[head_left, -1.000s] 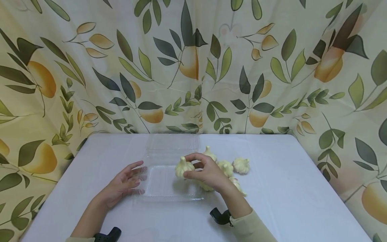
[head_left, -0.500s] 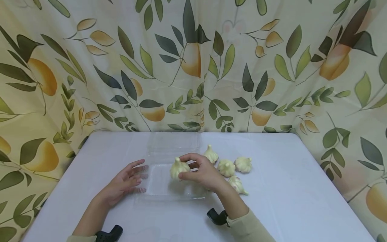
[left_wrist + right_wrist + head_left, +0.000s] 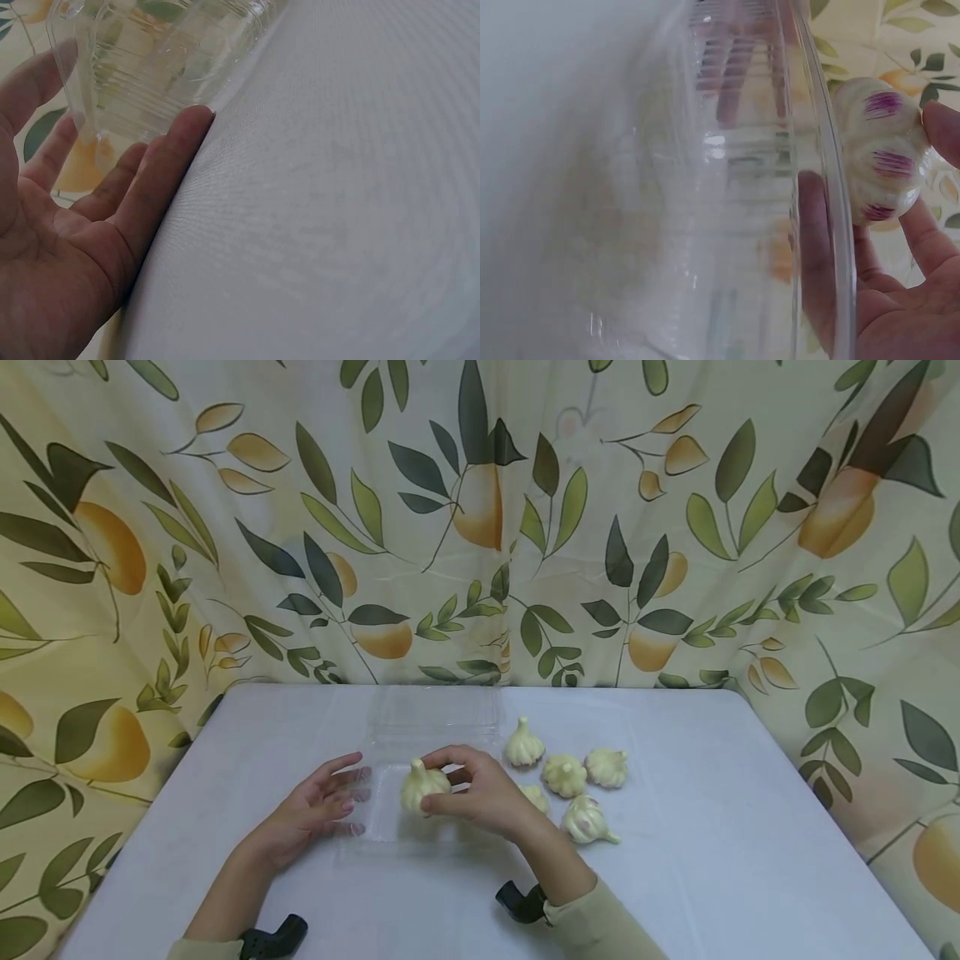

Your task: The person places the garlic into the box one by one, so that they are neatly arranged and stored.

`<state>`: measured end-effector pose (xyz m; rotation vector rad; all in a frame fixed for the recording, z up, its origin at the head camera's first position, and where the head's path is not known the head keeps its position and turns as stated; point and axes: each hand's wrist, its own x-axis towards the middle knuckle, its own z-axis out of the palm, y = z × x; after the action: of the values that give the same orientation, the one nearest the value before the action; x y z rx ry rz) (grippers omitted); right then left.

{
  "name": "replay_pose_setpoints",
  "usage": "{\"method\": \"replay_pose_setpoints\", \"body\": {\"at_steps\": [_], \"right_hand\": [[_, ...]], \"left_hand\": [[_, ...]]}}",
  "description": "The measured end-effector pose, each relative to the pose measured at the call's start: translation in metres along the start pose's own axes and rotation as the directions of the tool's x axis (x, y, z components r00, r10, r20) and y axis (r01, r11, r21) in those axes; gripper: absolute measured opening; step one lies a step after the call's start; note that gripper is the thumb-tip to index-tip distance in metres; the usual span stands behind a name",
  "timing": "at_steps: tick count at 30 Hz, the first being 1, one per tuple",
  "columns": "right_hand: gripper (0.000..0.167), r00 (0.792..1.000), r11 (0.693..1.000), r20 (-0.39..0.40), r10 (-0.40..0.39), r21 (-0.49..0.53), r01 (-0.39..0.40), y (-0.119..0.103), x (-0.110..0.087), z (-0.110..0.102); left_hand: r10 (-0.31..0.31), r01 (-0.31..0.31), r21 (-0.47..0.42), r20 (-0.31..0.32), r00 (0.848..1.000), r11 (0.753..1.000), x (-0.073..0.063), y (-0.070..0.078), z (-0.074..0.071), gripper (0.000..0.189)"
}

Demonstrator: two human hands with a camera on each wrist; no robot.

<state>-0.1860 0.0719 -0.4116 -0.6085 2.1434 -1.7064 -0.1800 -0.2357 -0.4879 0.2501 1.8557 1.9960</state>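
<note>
My right hand pinches a pale garlic bulb between thumb and fingers, stem pointing up. In the head view the bulb overlaps the base of a clear plastic clamshell container. Purple streaks mark the underside of this garlic bulb in the right wrist view, just beyond the container's rim. My left hand lies at the container's left side with its fingers extended. In the left wrist view, those fingers are right at the clear plastic wall.
Several more garlic bulbs lie on the white table, right of the container. The container's lid is folded back towards the far edge. Behind the table hangs a curtain printed with leaves and fruit.
My right hand has moved left with the garlic bulb, further over the container. The bulbs behind that hand show more fully. The left hand has stayed at the container's side.
</note>
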Motion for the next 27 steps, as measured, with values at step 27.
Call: {"method": "replay_pose_setpoints", "body": {"at_steps": [27], "right_hand": [[0.041, 0.999, 1.0, 0.04, -0.005, -0.017, 0.005, -0.004, 0.013, 0.032]], "left_hand": [[0.02, -0.02, -0.005, 0.018, 1.0, 1.0, -0.001, 0.001, 0.001, 0.072]]}}
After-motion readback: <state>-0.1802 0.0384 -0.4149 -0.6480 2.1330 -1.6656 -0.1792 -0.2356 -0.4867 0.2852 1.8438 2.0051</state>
